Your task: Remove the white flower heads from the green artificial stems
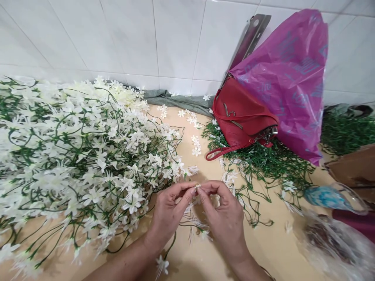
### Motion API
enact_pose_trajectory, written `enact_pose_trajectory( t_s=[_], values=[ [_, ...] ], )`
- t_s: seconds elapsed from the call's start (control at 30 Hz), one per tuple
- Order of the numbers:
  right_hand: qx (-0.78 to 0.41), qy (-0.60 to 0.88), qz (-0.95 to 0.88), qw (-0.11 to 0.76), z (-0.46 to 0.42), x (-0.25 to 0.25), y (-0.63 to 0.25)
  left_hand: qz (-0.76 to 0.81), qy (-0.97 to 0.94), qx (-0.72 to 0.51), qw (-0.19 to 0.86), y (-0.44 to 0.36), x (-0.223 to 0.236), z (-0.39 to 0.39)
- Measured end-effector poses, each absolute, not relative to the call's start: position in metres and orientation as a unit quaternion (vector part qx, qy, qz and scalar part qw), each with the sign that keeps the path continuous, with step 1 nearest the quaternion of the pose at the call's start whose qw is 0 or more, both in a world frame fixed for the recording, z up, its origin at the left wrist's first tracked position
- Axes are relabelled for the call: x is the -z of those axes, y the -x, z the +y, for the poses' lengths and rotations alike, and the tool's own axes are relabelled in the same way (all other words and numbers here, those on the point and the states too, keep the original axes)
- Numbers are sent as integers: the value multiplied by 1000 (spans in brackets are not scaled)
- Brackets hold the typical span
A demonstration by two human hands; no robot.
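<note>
My left hand (170, 208) and my right hand (222, 212) meet at the middle of the beige table (263, 249), fingertips pinched together on a small white artificial flower (198, 186). A thin green stem with more white blossoms (195, 224) trails down between and under the hands. A large heap of white artificial flowers on green wire stems (73, 156) covers the table to the left, its edge just beside my left hand.
A red handbag (240, 113) lies at the back under a purple plastic bag (293, 78), on a pile of bare green stems (269, 162). Loose white blossoms (195, 142) dot the table. Clear plastic bags (334, 234) and a brown box (354, 168) sit right.
</note>
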State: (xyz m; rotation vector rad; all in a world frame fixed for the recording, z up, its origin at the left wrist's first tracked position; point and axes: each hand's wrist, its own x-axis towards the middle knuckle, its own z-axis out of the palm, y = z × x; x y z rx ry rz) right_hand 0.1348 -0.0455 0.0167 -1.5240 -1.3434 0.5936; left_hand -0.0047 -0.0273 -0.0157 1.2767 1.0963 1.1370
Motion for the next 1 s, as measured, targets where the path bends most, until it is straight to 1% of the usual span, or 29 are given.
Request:
enact_pose_trajectory(
  t_s=[0.23,0.4,0.67,0.83,1.0],
  values=[
    [-258,638,-525,500,-45,-17,-134,425,-601,-507,449,6,10,-30],
    [-288,645,-505,497,-49,-15,-135,443,-558,-502,489,5,12,-33],
    [-289,619,-526,506,-46,-13,-136,440,-544,-513,498,5,18,-32],
    [-268,585,-563,519,-46,-16,-137,428,-501,-519,544,3,14,-29],
    [-277,614,-536,509,-44,-15,-137,426,-507,-513,546,3,13,-29]
  ],
)
